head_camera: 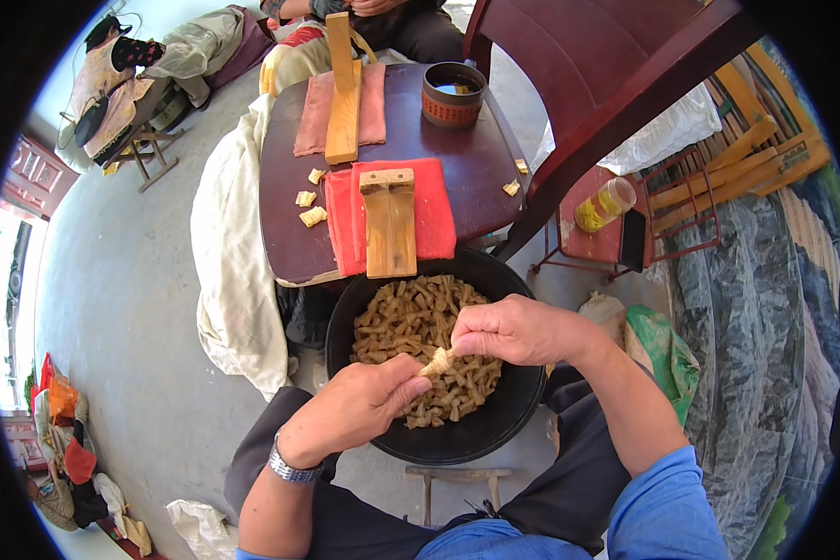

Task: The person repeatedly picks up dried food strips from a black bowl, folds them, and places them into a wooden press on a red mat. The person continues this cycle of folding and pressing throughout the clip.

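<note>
Between my two hands is a pale knotted strip (437, 362), its material not certain. The fingers of my left hand (374, 399) pinch its lower left end, and my right hand (511, 329) grips the upper right end. Both hands are above a round black tub (455, 448) that holds a heap of similar brown knotted pieces (399, 315). Beyond the tub, a wooden block stand (390, 238) rests on a red cloth (434, 210) at the front edge of a dark red wooden chair seat (287, 238).
Farther back on the seat are a second wooden stand (343, 133), a mug of dark liquid (453, 98) and small pale folded pieces (313, 216). White cloth (231, 280) hangs at the left. A red stool (581, 241) bears a jar (605, 204). Other people sit farther off.
</note>
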Available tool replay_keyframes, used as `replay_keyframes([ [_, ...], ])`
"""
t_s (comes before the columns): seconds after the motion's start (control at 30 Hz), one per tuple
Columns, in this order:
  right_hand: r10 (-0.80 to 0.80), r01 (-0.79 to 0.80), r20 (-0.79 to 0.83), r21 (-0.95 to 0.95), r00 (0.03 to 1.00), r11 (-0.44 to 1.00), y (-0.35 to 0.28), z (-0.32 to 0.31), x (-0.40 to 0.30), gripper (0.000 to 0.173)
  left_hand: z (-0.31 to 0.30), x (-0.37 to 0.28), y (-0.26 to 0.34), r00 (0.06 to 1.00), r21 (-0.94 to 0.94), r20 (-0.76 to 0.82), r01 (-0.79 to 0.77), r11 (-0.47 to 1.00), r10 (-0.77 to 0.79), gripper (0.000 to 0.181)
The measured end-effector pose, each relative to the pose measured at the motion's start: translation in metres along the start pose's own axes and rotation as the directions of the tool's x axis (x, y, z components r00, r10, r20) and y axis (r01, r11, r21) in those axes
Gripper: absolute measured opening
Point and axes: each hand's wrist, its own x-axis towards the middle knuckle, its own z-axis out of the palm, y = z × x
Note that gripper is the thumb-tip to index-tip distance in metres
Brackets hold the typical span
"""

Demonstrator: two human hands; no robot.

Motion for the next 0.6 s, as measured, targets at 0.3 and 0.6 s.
replay_keyframes([
  [0.3,0.003,-0.004,0.023,0.056,1.0,0.998,-0.002,-0.002,-0.004,0.025,-0.012,-0.009,-0.003,1.0,-0.125,-0.014,0.006,0.992,-0.008,0.026],
  [0.6,-0.102,0.096,-0.041,-0.127,0.994,0.987,-0.015,0.025,0.003,0.035,-0.012,0.009,0.001,0.995,-0.326,0.026,0.102,0.94,-0.099,0.028],
])
